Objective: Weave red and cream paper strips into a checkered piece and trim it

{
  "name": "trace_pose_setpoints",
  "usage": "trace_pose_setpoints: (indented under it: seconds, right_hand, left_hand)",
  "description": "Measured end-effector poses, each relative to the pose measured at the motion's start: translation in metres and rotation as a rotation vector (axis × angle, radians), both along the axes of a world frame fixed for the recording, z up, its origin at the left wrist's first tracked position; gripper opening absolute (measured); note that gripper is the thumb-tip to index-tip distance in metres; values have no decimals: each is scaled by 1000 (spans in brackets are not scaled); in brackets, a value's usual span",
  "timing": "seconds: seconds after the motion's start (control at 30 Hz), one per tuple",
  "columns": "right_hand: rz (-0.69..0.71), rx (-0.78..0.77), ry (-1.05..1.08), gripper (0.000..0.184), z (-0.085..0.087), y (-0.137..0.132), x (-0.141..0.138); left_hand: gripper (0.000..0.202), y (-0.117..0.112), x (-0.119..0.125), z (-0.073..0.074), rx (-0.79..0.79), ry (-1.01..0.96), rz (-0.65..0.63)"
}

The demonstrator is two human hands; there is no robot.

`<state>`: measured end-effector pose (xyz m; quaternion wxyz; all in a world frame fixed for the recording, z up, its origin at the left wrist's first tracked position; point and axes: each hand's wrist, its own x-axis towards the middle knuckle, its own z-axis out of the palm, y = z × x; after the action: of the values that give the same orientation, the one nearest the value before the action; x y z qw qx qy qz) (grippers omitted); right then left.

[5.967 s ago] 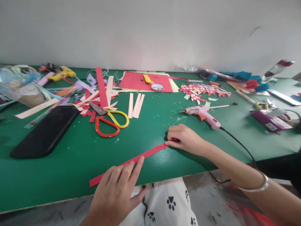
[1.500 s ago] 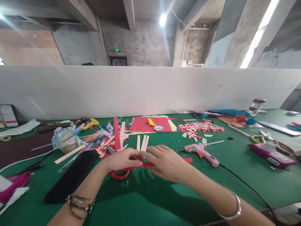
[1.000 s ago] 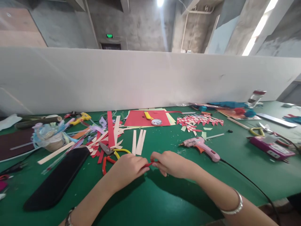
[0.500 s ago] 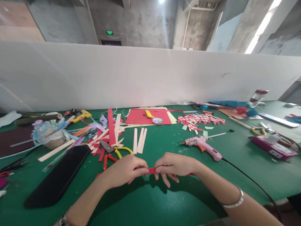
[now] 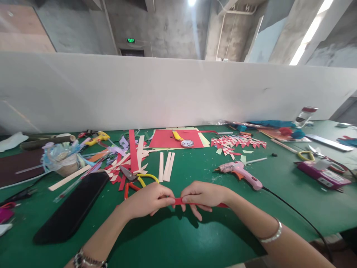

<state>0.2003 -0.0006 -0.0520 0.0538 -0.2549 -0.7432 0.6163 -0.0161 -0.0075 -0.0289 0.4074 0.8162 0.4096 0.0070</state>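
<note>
Between my two hands a red paper strip (image 5: 178,201) runs level, low over the green table. My left hand (image 5: 152,199) pinches it between thumb and forefinger. Close by on the right, my right hand (image 5: 205,195) grips the strip with thumb and forefinger, its other fingers hanging loose below. The strip's far part shows past my right wrist. Just beyond my left hand lie scissors (image 5: 136,178) with red and yellow handles, partly covered by that hand. Several cream paper strips (image 5: 169,166) lie ahead of my hands.
A pink glue gun (image 5: 245,173) with a black cable lies to the right. Red paper sheets (image 5: 161,138) and woven red-and-white pieces (image 5: 237,142) lie at the back, before a white partition (image 5: 167,93). A black case (image 5: 71,208) is at left; a purple box (image 5: 322,175) at right.
My right hand has shifted slightly left toward my left hand, and more of the red strip shows by my right wrist. Both hands keep their pinch.
</note>
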Motion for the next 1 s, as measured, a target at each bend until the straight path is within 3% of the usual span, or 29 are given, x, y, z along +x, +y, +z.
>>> trace_pose_setpoints:
  seconds: [0.17, 0.3, 0.67, 0.87, 1.0]
  right_hand:
    - [-52, -62, -25, 25, -2, 1, 1]
    - [-102, -18, -5, 17, -1, 1, 4]
    - [-22, 262, -97, 25, -9, -1, -2]
    - [42, 187, -115, 26, -9, 4, -1]
    - [80, 396, -108, 19, -12, 7, 0]
  left_hand:
    - [37, 4, -1, -2, -11, -7, 32]
    - [39, 8, -8, -5, -56, -13, 71]
    - [41, 18, -18, -16, -174, 12, 69]
    - [39, 17, -17, -14, -204, 36, 57]
    - [35, 16, -15, -13, -190, 52, 18]
